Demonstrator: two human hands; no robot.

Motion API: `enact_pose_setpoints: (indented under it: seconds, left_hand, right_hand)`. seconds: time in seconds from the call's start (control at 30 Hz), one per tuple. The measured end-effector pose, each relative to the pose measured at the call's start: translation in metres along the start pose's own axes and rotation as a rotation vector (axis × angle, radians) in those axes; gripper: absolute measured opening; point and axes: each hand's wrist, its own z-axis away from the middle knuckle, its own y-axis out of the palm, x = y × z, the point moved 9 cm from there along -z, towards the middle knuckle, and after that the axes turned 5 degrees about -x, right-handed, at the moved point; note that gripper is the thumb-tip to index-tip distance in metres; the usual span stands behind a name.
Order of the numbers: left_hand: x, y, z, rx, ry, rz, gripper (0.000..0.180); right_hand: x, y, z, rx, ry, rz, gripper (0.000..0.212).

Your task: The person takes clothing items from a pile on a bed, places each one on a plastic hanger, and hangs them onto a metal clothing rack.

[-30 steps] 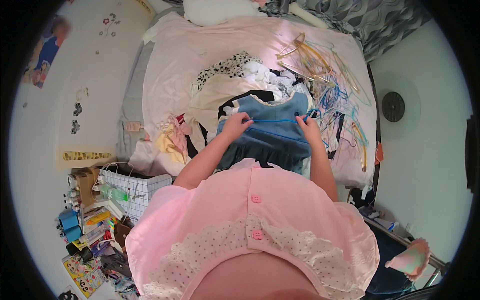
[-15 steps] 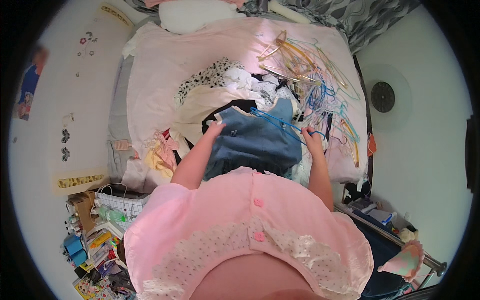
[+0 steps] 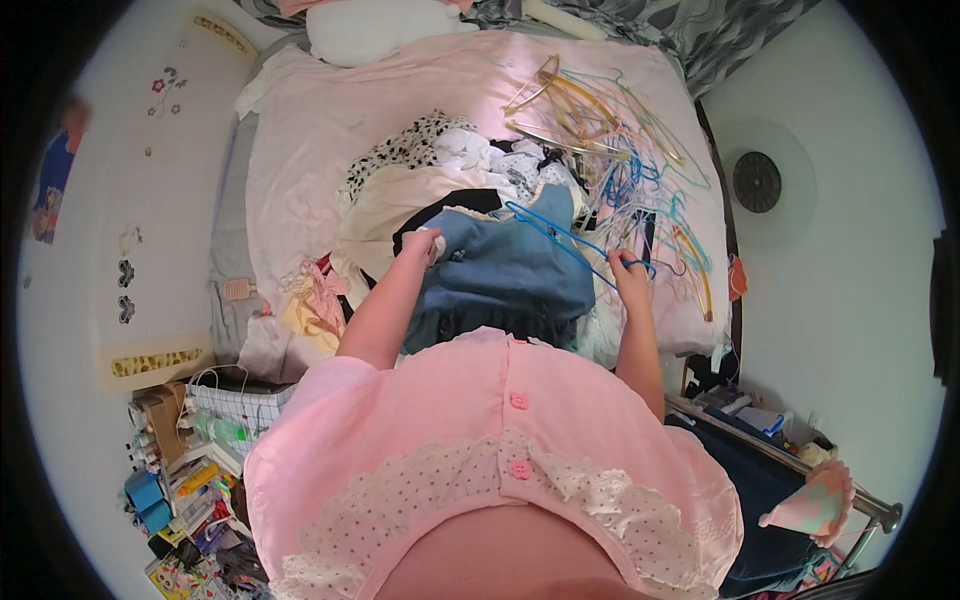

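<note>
A sleeveless blue denim garment [image 3: 510, 280] with a pale inner edge at its neck lies spread before me on the bed. My left hand [image 3: 424, 243] is closed on its left shoulder edge, with a bit of whitish cloth showing at the fingers. Over the right part of the garment, my right hand [image 3: 629, 272] grips a blue clothes hanger [image 3: 560, 235] near its hook. The hanger's far end lies over the neck opening. Behind the garment are a black cloth [image 3: 465, 203], a cream cloth [image 3: 375, 215] and a black-and-white spotted cloth [image 3: 405, 150].
A tangle of coloured hangers [image 3: 630, 165] covers the bed's right side. Pink and yellow clothes [image 3: 315, 305] lie at the left. A white wire basket [image 3: 235, 400] stands beyond the bed's near left corner, and a metal rail [image 3: 745, 430] runs at the lower right.
My left hand has curled more tightly round the garment's shoulder edge and risen slightly. The hanger's far end has shifted a little farther away along the neckline, still in my right hand.
</note>
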Motion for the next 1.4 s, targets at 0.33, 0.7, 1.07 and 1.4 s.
enact_pose_setpoints:
  seconds: [0.33, 0.7, 1.07, 1.4]
  left_hand:
    - [-0.051, 0.012, 0.031, -0.014, 0.350, -0.131, 0.027]
    - [-0.086, 0.007, 0.131, 0.179, 0.237, 0.338, 0.028]
    - [-0.122, 0.027, 0.230, 0.489, 0.686, 0.151, 0.041]
    - [-0.117, 0.015, 0.227, 0.192, 0.931, -0.048, 0.047]
  right_hand:
    - [-0.027, -0.034, 0.018, -0.071, 0.057, -0.080, 0.021]
    - [-0.003, -0.042, -0.007, -0.054, -0.063, -0.075, 0.024]
    - [0.062, -0.034, -0.028, -0.040, -0.258, -0.066, 0.033]
    - [0.062, -0.033, -0.039, -0.009, -0.216, -0.121, 0.030]
